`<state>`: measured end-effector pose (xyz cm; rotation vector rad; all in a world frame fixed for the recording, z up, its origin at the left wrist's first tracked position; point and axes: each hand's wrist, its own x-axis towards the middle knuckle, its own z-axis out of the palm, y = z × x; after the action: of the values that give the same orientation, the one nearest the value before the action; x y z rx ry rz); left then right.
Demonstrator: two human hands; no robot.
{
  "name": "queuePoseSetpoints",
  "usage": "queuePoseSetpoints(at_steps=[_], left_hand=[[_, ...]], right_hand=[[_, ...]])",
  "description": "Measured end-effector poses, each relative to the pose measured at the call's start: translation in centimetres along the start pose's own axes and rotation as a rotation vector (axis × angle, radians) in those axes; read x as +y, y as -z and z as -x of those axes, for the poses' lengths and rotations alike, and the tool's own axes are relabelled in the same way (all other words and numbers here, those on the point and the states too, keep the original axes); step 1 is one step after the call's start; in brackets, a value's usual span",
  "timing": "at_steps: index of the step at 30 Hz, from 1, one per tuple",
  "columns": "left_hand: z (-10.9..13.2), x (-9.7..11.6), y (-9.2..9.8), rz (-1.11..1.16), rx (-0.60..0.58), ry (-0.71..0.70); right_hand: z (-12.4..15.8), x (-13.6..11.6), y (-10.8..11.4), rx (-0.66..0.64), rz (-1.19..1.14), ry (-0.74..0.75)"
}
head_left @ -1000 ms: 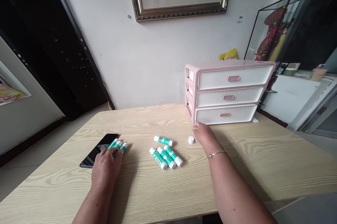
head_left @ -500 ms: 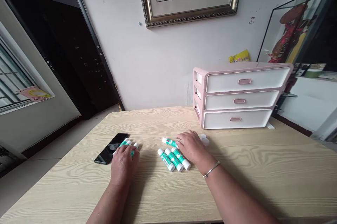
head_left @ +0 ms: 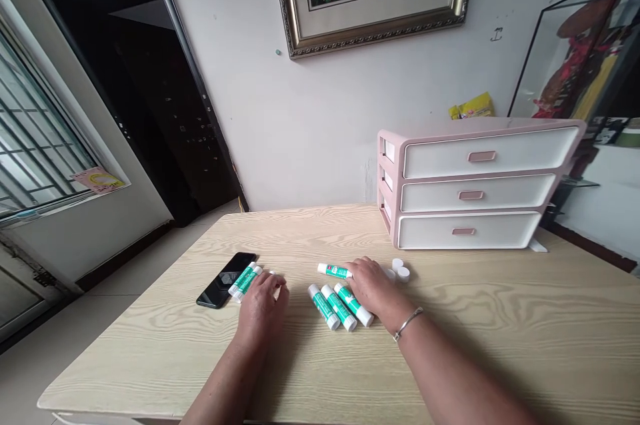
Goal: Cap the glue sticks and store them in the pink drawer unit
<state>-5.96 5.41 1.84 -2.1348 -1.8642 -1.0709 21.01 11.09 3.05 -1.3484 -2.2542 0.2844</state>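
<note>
My left hand (head_left: 263,305) is closed, its fingers curled round a glue stick; only a bit of white end (head_left: 273,272) shows past the fingers. Just left of it, green-and-white glue sticks (head_left: 245,281) lie side by side, partly against a black phone (head_left: 226,280). My right hand (head_left: 371,286) rests low over the table, fingers closed on the right end of another glue stick (head_left: 334,270), which lies sideways. In front of that hand, three glue sticks (head_left: 340,307) lie slanted in a row. Small white round caps (head_left: 403,274) sit beyond its knuckles.
A pink-and-white drawer unit (head_left: 473,197) stands at the table's back right, with a yellow packet (head_left: 473,106) behind its top. The wooden table (head_left: 150,358) meets a wall with a framed picture (head_left: 375,32). A glass case (head_left: 575,58) is at the far right.
My left hand has moved right, away from the phone, uncovering the glue sticks beside it. The right hand stays at the sideways glue stick. The view has turned slightly left.
</note>
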Motion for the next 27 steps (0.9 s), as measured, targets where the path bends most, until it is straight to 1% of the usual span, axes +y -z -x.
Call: queuePoseSetpoints(at_steps=[2, 5, 8, 10, 11, 14, 17, 18, 19, 21, 23, 24, 27], left_hand=[[-0.3, 1.1, -0.1, 0.075, 0.004, -0.012], [-0.6, 3.2, 0.1, 0.150, 0.008, 0.019], [-0.7, 5.3, 0.5, 0.197, -0.023, 0.084], [-0.8, 6.5, 0.6, 0.251, -0.030, 0.118], [-0.9, 7.0, 0.6, 0.299, -0.039, 0.130], [-1.2, 8.5, 0.6, 0.504, -0.095, 0.159], [-1.4, 9.9, 0.8, 0.686, -0.144, 0.190], [-1.4, 10.2, 1.0, 0.712, -0.151, 0.183], [-1.3, 10.5, 1.2, 0.707, -0.153, 0.167], [-1.2, 10.8, 1.7, 0.589, -0.151, 0.133], [-1.0, 10.8, 2.0, 0.372, -0.149, 0.103], [-0.9, 10.6, 2.0, 0.256, -0.154, 0.084], [-0.5, 10.3, 1.6, -0.012, -0.196, -0.009]], right_hand=[[-0.3, 0.0, -0.2, 0.057, -0.209, -0.082], [-0.8, -0.1, -0.3, 0.100, -0.471, -0.195], [-0.9, -0.6, 0.4, 0.115, -0.814, -0.234], [-0.6, -1.3, 1.1, 0.084, -1.074, -0.241], [-0.4, -1.7, 1.4, 0.048, -1.164, -0.237], [0.4, -3.0, 2.1, -0.121, -1.346, -0.209], [1.0, -4.2, 2.4, -0.299, -1.378, -0.131], [1.1, -4.5, 2.4, -0.320, -1.343, -0.110], [1.2, -4.7, 2.4, -0.304, -1.285, -0.097], [1.3, -5.0, 2.3, -0.175, -1.144, -0.093], [1.4, -5.0, 2.2, -0.020, -1.047, -0.096], [1.4, -4.9, 2.1, 0.030, -1.029, -0.097], [1.7, -4.7, 2.0, 0.090, -1.001, -0.084]])
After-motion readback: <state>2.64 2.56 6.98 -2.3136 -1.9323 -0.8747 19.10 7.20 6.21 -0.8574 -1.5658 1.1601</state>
